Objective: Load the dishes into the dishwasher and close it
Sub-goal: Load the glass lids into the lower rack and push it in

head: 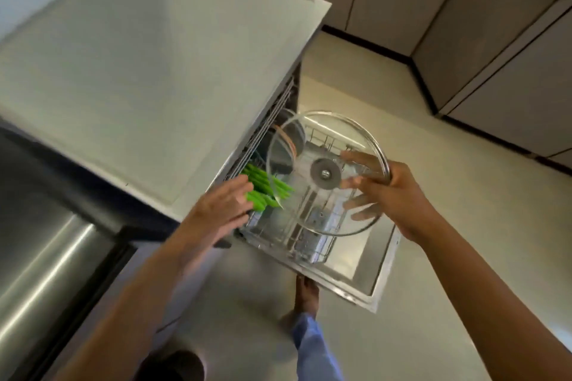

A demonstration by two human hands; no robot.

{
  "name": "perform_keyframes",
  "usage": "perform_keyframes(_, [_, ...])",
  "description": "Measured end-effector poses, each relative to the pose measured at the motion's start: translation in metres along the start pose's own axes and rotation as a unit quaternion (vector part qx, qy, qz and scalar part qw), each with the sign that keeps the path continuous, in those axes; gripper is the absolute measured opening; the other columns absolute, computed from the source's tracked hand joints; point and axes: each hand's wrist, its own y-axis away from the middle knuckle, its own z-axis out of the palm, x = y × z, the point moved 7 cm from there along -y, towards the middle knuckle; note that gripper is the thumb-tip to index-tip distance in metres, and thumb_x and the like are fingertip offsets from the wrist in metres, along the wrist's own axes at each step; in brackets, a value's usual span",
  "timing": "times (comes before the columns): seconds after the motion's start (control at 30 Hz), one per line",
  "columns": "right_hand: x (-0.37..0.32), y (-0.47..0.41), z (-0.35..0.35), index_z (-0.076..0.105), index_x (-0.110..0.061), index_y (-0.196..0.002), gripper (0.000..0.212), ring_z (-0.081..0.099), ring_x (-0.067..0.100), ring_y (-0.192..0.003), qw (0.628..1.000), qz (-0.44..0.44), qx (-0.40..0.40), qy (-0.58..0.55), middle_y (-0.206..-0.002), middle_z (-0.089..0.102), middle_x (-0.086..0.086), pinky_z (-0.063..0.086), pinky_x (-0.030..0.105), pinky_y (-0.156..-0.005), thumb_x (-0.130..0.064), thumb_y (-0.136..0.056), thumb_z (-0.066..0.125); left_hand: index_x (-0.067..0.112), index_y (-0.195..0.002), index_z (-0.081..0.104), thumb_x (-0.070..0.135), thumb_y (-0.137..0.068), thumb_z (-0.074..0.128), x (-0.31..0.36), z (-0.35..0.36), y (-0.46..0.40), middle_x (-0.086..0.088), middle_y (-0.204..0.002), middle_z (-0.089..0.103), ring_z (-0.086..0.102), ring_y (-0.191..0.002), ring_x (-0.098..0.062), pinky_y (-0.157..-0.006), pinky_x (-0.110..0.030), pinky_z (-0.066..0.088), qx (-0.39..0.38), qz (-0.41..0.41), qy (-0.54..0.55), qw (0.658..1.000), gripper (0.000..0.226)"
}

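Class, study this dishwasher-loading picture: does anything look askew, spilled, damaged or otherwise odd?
Nothing stands out. The right hand holds a glass lid tilted above the rack, not yet slotted; the left hand touches the green items.

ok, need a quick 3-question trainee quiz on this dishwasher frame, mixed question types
1. True or false: the glass lid already rests in the rack.
2. Which hand grips the lid? A) left hand B) right hand C) both
3. Fill in: the left hand reaches toward the ____-coloured items in the rack.

Key:
1. False: the lid is held in the air above the pulled-out rack, over the open dishwasher door.
2. B: the right hand grips its rim, fingers spread behind the glass.
3. green
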Motion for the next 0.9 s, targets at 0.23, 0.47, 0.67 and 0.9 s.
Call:
perform_keyframes(0.23, [0.107, -0.136, -0.093, 0.068, -0.028, -0.113, 0.026, 0.074, 0.026, -0.074, 0.963, 0.027, 0.188, 0.193, -0.088, 0.075, 0.005, 0.063, 0.047, -0.066, -0.008, -0.101, 0.059, 0.035, -0.150, 0.047, 0.024, -0.102, 0.060, -0.072, 0.055, -0.155, 0.016, -0.146, 0.057, 0.051, -0.137, -0.006, -0.119, -0.039, 0.036, -0.053, -0.047, -0.126, 0.990, 0.051])
perform_keyframes(0.47, [0.189, -0.264, -0.119, 0.060, -0.037, -0.143, 0.061, 0.068, 0.022, -0.080, 0.921, -0.002, 0.181, 0.345, -0.104, 0.076, 0.001, 0.056, 0.032, -0.069, -0.003, -0.092, 0.060, 0.033, -0.152, 0.044, 0.024, -0.099, 0.068, -0.176, 0.057, -0.273, 0.008, -0.154, 0.048, 0.043, -0.142, -0.007, -0.116, -0.033, 0.036, -0.056, -0.076, -0.219, 0.971, 0.059])
perform_keyframes(0.67, [0.233, -0.330, -0.131, 0.061, -0.047, -0.137, 0.063, 0.068, 0.025, -0.084, 0.889, -0.028, 0.120, 0.441, -0.102, 0.078, 0.000, 0.044, 0.029, -0.070, -0.007, -0.088, 0.056, 0.041, -0.152, 0.041, 0.032, -0.096, 0.071, -0.273, 0.044, -0.287, 0.012, -0.155, 0.045, 0.040, -0.133, 0.001, -0.108, -0.026, 0.035, -0.095, -0.145, -0.337, 0.925, 0.064])
perform_keyframes(0.9, [0.256, -0.361, -0.144, 0.066, -0.037, -0.134, 0.058, 0.063, 0.021, -0.079, 0.902, -0.021, 0.128, 0.412, -0.098, 0.076, 0.000, 0.040, 0.025, -0.060, -0.003, -0.088, 0.058, 0.043, -0.155, 0.036, 0.039, -0.095, 0.070, -0.329, 0.034, -0.277, 0.011, -0.162, 0.037, 0.037, -0.146, -0.008, -0.105, -0.021, 0.033, -0.142, -0.202, -0.397, 0.884, 0.069])
